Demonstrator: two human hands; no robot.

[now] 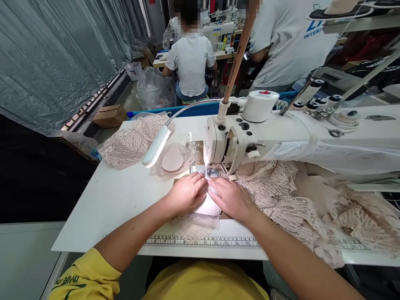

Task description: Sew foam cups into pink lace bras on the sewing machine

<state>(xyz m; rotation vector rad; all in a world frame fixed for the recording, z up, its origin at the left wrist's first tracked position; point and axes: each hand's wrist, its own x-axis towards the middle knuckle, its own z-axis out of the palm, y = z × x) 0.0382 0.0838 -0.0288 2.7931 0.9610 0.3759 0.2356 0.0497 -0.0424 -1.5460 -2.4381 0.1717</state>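
Observation:
At the needle area of a white sewing machine (281,135), both hands are on a pale beige lace piece (196,227). My left hand (186,193) presses its left side, fingers bent and close together, the tips just in front of the presser foot. From the other side my right hand (233,198) holds it, with thumb and fingertips meeting the lace near the left fingertips. A smooth white area (208,207) shows between the hands. The fabric right under the fingertips is hidden. A lace piece with a rounded beige pad (173,158) lies left of the needle.
A lace heap (131,141) lies at the table's back left; more lace fabric (281,200) spreads right of my right hand. A lamp (158,146) on a bent metal neck hangs over the table. A ruler strip (187,241) runs along the front edge. Two people are beyond the machine.

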